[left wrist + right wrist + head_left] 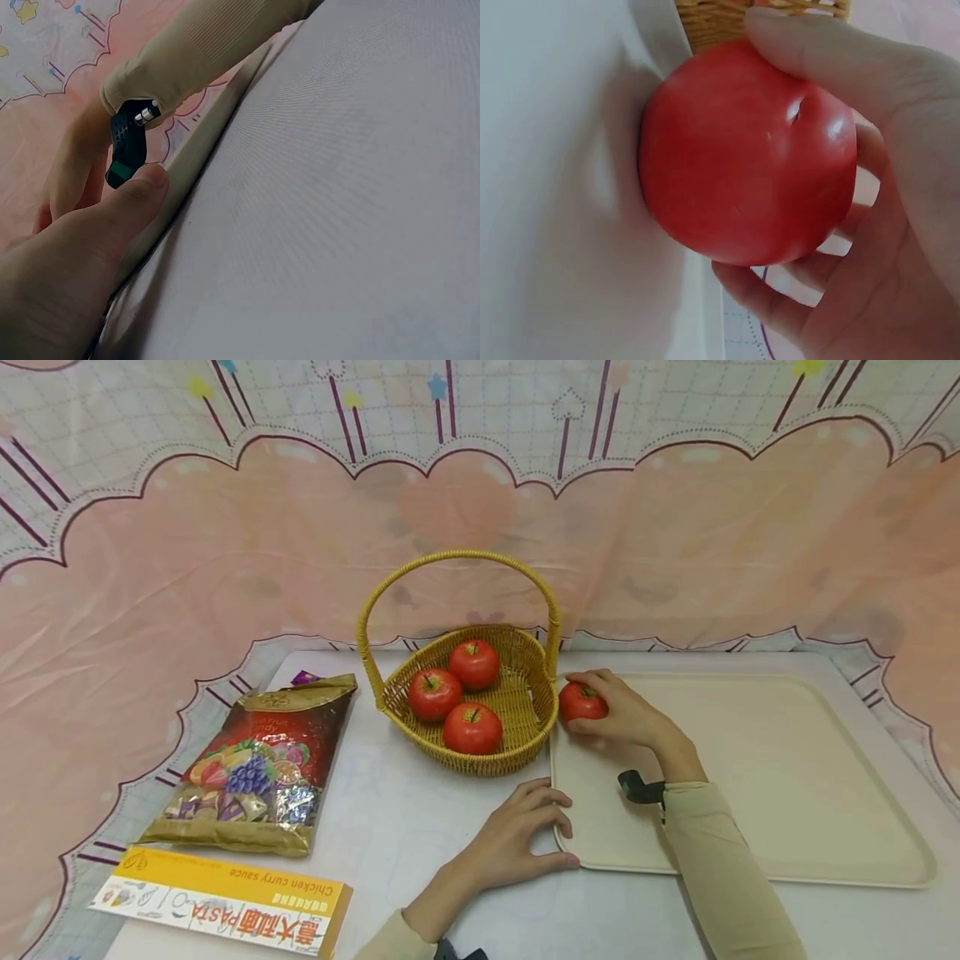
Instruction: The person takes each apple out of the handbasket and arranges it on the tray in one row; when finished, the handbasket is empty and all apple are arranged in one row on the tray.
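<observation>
My right hand (626, 714) holds a red apple (579, 702) at the left edge of a cream tray (780, 768), just right of a yellow wicker basket (480, 765). In the right wrist view the thumb and fingers curl round the apple (742, 157), which is low against the tray. Three other red apples (472, 729) lie in the basket. At the tray's front left corner rests my left hand (513, 839), its fingers loosely bent at the rim. The left wrist view shows its thumb (139, 199) by the tray's edge; its other fingers are mostly hidden there.
On the left lies a red and gold bag of fruit candy (255, 768). In front of it is a yellow and white pasta box (225, 902). The basket's tall handle (461, 554) arches above it. Behind the white table hangs a pink patterned cloth (300, 552).
</observation>
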### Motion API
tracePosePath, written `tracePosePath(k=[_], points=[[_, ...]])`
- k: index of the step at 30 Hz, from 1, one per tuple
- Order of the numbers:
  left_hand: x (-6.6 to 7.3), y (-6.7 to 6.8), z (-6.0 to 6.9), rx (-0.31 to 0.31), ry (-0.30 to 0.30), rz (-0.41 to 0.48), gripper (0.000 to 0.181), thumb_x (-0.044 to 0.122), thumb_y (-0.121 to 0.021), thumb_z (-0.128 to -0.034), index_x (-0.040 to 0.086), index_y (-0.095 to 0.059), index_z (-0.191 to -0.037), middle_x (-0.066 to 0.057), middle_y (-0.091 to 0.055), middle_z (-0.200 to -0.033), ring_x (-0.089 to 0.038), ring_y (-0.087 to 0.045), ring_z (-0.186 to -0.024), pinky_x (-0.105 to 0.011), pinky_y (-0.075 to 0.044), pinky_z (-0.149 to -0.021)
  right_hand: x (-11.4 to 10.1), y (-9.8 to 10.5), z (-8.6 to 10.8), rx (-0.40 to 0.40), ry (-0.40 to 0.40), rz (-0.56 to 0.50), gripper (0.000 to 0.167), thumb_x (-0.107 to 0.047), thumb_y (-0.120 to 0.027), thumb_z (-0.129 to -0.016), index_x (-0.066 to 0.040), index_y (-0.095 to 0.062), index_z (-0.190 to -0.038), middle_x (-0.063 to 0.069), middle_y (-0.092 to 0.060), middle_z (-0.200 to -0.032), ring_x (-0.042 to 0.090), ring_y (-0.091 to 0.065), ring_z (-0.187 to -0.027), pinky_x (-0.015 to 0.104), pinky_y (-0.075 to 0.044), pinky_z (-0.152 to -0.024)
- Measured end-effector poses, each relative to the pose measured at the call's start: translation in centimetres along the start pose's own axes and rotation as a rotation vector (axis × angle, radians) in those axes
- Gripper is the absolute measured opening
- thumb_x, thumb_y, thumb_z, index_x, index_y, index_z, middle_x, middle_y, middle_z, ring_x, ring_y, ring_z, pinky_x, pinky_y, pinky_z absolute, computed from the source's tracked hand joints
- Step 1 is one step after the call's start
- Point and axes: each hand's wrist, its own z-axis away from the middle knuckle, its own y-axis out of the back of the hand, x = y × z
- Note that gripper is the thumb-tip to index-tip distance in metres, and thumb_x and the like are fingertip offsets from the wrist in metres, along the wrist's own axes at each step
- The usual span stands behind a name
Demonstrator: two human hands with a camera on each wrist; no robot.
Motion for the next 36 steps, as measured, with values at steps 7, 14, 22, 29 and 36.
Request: tracePosePath(k=[7,14,22,29,36], points=[[0.1,0.2,-0.1,-0.006,0.003,0.006,0.029,0.055,-0.066,-0.0797,0.03,-0.06,-0.093,0.012,-0.053,-0.127,-0.02,-0.035,-0.137,-0.041,-0.034,-0.11,-0.5,0.1,0.0,-0.003,-0.024,0.022,0.074,-0.036,-0.073,-0.08,-0.017,-0.038,-0.143,0.016,-0.04,-0.136,0.036,-0.048,-0.118,0.055,-0.047,-0.092],[0.0,0.1,-0.1,0.0,-0.002,0.003,0.029,0.055,-0.066,-0.0796,0.03,-0.06,-0.093,0.012,-0.053,-0.127,-0.02,-0.035,-0.137,-0.04,-0.034,-0.111,-0.2,0.3,0.0,0.029,0.021,0.026,0.067,-0.039,-0.069,-0.083,-0.016,-0.041,-0.14,0.014,-0.042,-0.135,0.034,-0.047,-0.117,0.054,-0.047,-0.092],[0.0,0.1,0.0,0.007,-0.01,-0.007,0.029,0.055,-0.066,-0.0792,0.03,-0.06,-0.092,0.012,-0.054,-0.127,-0.02,-0.036,-0.137,-0.039,-0.034,-0.111,-0.3,0.4,-0.1,0.147,0.146,-0.042,0.045,-0.036,-0.061,-0.091,-0.017,-0.051,-0.13,0.004,-0.047,-0.135,0.027,-0.044,-0.127,0.054,-0.037,-0.103],[0.0,0.1,0.0,0.002,-0.005,-0.004,0.029,0.055,-0.067,-0.079,0.03,-0.06,-0.092,0.012,-0.054,-0.126,-0.02,-0.036,-0.136,-0.04,-0.035,-0.11,-1.2,-0.1,-0.5,0.193,0.222,-0.101,0.034,-0.023,-0.063,-0.091,-0.018,-0.057,-0.124,0.001,-0.054,-0.128,0.023,-0.048,-0.123,0.048,-0.038,-0.104],[0.0,0.1,0.0,-0.008,0.014,0.017,0.029,0.056,-0.067,-0.0787,0.031,-0.06,-0.092,0.013,-0.053,-0.127,-0.019,-0.035,-0.136,-0.042,-0.036,-0.109,-2.3,-0.5,-0.8,0.247,0.299,-0.093,0.027,-0.015,-0.062,-0.091,-0.01,-0.061,-0.118,0.005,-0.056,-0.122,0.027,-0.052,-0.117,0.049,-0.042,-0.1]])
